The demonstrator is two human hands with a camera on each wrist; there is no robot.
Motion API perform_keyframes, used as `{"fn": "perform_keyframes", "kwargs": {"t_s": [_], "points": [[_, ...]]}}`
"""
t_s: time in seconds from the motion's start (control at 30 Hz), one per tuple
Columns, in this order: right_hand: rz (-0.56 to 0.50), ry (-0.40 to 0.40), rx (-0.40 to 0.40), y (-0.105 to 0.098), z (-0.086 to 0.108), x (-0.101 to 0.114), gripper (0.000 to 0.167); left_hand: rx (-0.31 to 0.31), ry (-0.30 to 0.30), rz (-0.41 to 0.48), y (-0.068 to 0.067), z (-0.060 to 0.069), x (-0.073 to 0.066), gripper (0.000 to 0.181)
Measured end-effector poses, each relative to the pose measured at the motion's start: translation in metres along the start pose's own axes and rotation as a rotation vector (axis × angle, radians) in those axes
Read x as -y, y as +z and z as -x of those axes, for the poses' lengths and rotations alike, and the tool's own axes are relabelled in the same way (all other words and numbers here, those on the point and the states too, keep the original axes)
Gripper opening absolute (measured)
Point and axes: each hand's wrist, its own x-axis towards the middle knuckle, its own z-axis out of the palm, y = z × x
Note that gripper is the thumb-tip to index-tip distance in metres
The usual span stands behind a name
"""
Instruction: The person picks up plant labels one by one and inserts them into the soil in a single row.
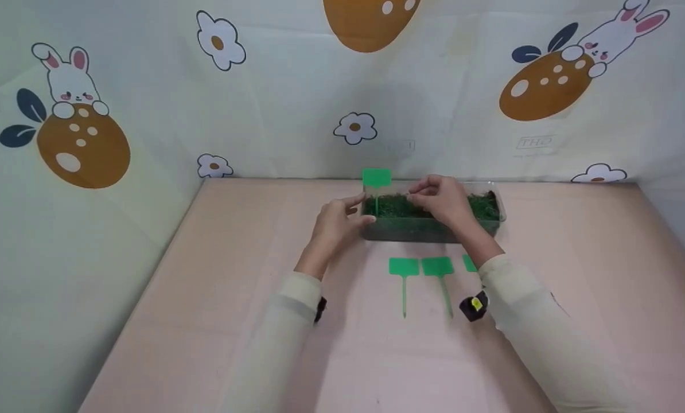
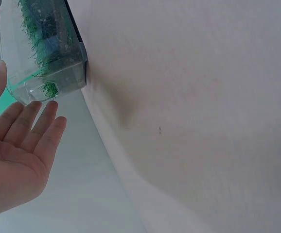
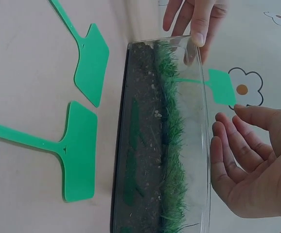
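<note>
A clear box (image 1: 423, 229) holds dark soil and green grass (image 3: 172, 145). At its left end stands a green label (image 1: 377, 177), its stem down in the grass. My left hand (image 1: 337, 223) grips that end, thumb at the front and the other fingers behind; in the left wrist view the fingers (image 2: 45, 121) of this hand meet the end wall. Over the middle of the box is my right hand (image 1: 443, 201). Its fingers are loosely bent, with the thumb beside the index fingertip, and nothing shows between them in the right wrist view.
Two green labels (image 1: 404, 267) (image 1: 438, 266) lie in front of the box on the pale table (image 1: 233, 258), stems toward me. Part of another green label (image 1: 469, 263) shows beside my right forearm. A patterned cloth (image 1: 291, 86) hangs behind the box.
</note>
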Motion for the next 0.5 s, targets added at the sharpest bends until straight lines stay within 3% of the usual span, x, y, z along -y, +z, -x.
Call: {"fn": "perform_keyframes", "kwargs": {"t_s": [0.5], "points": [[0.017,-0.051,0.016,0.0002,0.0094,0.0056,0.018,-0.003,0.017,-0.027,-0.0005,0.0006,0.0001,0.062]]}}
